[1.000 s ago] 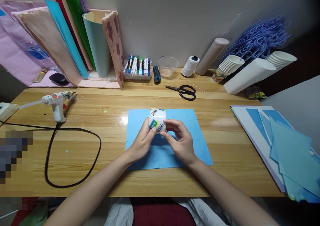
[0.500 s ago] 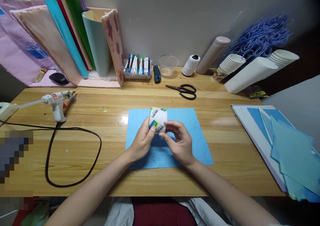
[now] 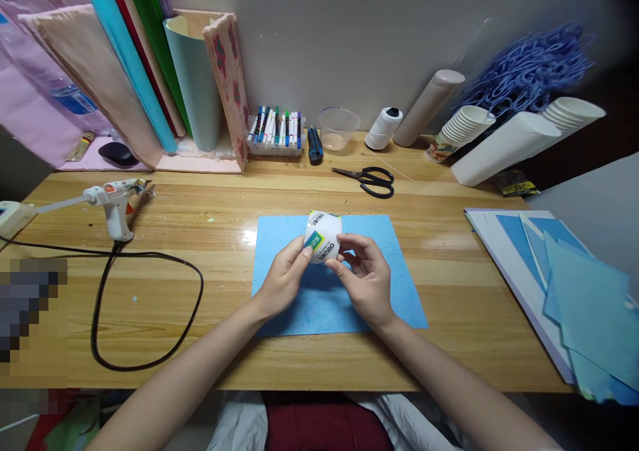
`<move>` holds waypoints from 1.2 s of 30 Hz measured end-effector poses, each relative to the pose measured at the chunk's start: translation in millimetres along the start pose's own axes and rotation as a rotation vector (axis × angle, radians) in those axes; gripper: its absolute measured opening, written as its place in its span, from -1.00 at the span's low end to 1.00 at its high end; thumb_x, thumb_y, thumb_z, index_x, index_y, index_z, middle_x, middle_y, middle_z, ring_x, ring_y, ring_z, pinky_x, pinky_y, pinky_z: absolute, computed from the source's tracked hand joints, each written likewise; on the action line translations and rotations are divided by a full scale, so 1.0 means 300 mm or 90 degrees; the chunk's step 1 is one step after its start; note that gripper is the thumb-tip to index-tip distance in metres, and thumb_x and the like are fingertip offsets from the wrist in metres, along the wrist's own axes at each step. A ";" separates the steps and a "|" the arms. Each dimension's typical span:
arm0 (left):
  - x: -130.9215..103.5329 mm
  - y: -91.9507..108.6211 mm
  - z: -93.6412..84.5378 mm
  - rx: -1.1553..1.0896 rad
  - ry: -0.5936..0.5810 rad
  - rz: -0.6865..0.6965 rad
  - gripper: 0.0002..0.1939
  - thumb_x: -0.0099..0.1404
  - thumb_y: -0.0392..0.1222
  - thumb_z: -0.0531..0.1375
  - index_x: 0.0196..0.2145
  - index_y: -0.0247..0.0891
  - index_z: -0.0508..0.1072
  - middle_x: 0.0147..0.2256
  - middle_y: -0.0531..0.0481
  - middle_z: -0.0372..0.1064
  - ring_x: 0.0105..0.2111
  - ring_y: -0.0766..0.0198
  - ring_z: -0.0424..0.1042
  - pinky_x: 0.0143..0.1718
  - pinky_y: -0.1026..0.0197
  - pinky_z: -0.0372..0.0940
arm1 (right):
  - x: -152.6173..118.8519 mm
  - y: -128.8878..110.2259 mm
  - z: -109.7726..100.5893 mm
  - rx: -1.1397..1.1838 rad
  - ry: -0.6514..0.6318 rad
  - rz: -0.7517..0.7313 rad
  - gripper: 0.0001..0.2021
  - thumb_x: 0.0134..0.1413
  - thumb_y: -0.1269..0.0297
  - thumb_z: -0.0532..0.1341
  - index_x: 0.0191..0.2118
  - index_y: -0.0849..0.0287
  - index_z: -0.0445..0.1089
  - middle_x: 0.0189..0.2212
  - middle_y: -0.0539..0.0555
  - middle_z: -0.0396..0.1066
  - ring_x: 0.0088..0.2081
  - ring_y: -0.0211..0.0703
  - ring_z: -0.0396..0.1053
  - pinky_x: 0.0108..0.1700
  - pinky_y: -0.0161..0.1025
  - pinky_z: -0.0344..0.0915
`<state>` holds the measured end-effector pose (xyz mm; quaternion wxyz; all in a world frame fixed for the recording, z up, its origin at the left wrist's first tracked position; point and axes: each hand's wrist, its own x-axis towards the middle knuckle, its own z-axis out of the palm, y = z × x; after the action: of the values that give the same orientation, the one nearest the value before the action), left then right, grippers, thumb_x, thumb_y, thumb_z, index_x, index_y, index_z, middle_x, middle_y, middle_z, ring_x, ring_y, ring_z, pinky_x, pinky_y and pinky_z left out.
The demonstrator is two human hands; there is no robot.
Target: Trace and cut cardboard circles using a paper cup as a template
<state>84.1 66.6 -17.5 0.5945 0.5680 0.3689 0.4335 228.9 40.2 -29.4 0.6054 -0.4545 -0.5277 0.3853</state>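
Observation:
A short white tape roll (image 3: 327, 233) with printed lettering and a green-blue label is held above a blue sheet (image 3: 319, 311). My left hand (image 3: 282, 275) grips its left side, thumb across the front, other fingers mostly hidden behind. On the right edge, the thumb and fingertips of my right hand (image 3: 368, 279) close against the roll, the rest of those fingers curled. The blue sheet lies flat on the wooden table (image 3: 449, 251), partly covered by both hands.
Black-handled scissors (image 3: 372, 179) lie beyond the sheet, near a box cutter (image 3: 315, 146), markers (image 3: 274, 132) and a thread spool (image 3: 383, 129). A glue gun (image 3: 117, 211) with a looped black cord (image 3: 200, 304) is at left. Paper sheets (image 3: 594, 298) lie at right.
Both hands and the tape roll have shifted slightly right in view. The roll has turned a little, its label and lettering now at a different angle.

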 end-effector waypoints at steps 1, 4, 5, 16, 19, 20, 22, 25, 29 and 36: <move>0.001 0.002 0.000 -0.002 0.004 -0.002 -0.65 0.35 -0.01 0.03 -0.15 -0.29 0.47 -0.23 -0.07 0.46 -0.20 0.16 0.39 -0.13 0.20 0.27 | 0.000 -0.001 0.002 0.010 0.003 0.004 -0.71 0.00 0.35 0.32 -0.12 0.06 0.35 -0.24 0.04 0.39 -0.26 -0.22 0.37 -0.23 -0.27 0.42; 0.000 0.004 -0.002 -0.005 0.011 0.001 -0.63 0.34 0.02 0.04 -0.17 -0.30 0.50 -0.22 -0.08 0.48 -0.20 0.15 0.41 -0.16 0.21 0.28 | -0.005 0.000 0.008 0.046 0.002 -0.001 -0.70 -0.02 0.39 0.33 -0.14 0.05 0.34 -0.27 0.01 0.37 -0.27 -0.26 0.37 -0.26 -0.32 0.41; -0.002 0.004 -0.003 -0.005 0.009 0.006 -0.62 0.34 0.02 0.03 -0.16 -0.30 0.50 -0.21 -0.08 0.48 -0.20 0.15 0.41 -0.17 0.21 0.28 | -0.008 0.001 0.009 0.056 0.001 -0.003 -0.69 -0.03 0.41 0.33 -0.14 0.03 0.34 -0.27 -0.01 0.37 -0.27 -0.28 0.36 -0.26 -0.34 0.40; -0.009 0.008 -0.009 0.024 -0.002 0.019 -0.58 0.36 0.03 -0.03 -0.13 -0.32 0.47 -0.21 -0.10 0.46 -0.22 0.16 0.39 -0.17 0.20 0.28 | -0.016 0.000 0.013 0.051 -0.001 -0.009 -0.69 -0.03 0.39 0.34 -0.15 0.04 0.31 -0.27 0.00 0.35 -0.28 -0.26 0.36 -0.29 -0.34 0.41; -0.007 0.009 -0.014 0.032 -0.007 0.014 -0.58 0.36 0.05 -0.03 -0.22 -0.31 0.48 -0.30 -0.07 0.45 -0.29 0.19 0.37 -0.23 0.22 0.27 | -0.025 0.000 0.019 0.059 0.004 -0.022 -0.67 -0.04 0.42 0.34 -0.15 0.02 0.29 -0.26 -0.01 0.33 -0.26 -0.28 0.36 -0.28 -0.36 0.41; -0.006 0.009 -0.015 0.033 -0.009 0.015 -0.59 0.36 0.05 -0.03 -0.26 -0.31 0.47 -0.33 -0.06 0.43 -0.32 0.21 0.35 -0.25 0.23 0.26 | -0.029 0.001 0.020 0.061 0.006 -0.026 -0.67 -0.04 0.43 0.33 -0.15 0.02 0.29 -0.26 -0.02 0.33 -0.25 -0.28 0.36 -0.27 -0.37 0.42; -0.004 0.008 -0.017 0.033 -0.011 0.022 -0.61 0.35 0.04 -0.02 -0.33 -0.30 0.44 -0.39 -0.02 0.38 -0.37 0.24 0.32 -0.30 0.25 0.24 | -0.036 0.004 0.021 0.063 0.006 -0.030 -0.66 -0.04 0.45 0.33 -0.15 0.01 0.28 -0.25 -0.02 0.31 -0.25 -0.29 0.36 -0.26 -0.37 0.42; -0.002 0.008 -0.018 0.035 -0.005 0.031 -0.63 0.34 0.04 0.00 -0.43 -0.29 0.37 -0.46 0.02 0.29 -0.43 0.29 0.24 -0.37 0.27 0.19 | -0.043 0.008 0.022 0.065 0.002 -0.025 -0.65 -0.05 0.46 0.33 -0.15 0.02 0.27 -0.24 -0.02 0.30 -0.27 -0.29 0.38 -0.26 -0.35 0.43; -0.004 0.014 -0.020 0.029 -0.013 0.023 -0.61 0.33 0.05 0.00 -0.47 -0.29 0.35 -0.50 0.03 0.24 -0.47 0.31 0.19 -0.40 0.27 0.15 | -0.051 0.007 0.025 0.074 -0.006 -0.027 -0.62 -0.06 0.48 0.34 -0.14 0.02 0.26 -0.23 -0.02 0.29 -0.27 -0.30 0.38 -0.27 -0.36 0.43; -0.001 0.010 -0.023 0.019 0.012 0.013 -0.58 0.30 0.07 0.05 -0.56 -0.30 0.32 -0.55 0.05 0.22 -0.51 0.34 0.16 -0.44 0.28 0.12 | -0.066 -0.001 0.032 0.044 -0.016 -0.043 -0.60 -0.04 0.51 0.31 -0.10 0.00 0.26 -0.21 -0.02 0.29 -0.24 -0.30 0.38 -0.22 -0.35 0.43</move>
<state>77.5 68.8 -14.9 0.5782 0.5764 0.3750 0.4391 216.4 22.8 -34.5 0.6267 -0.4102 -0.5366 0.3885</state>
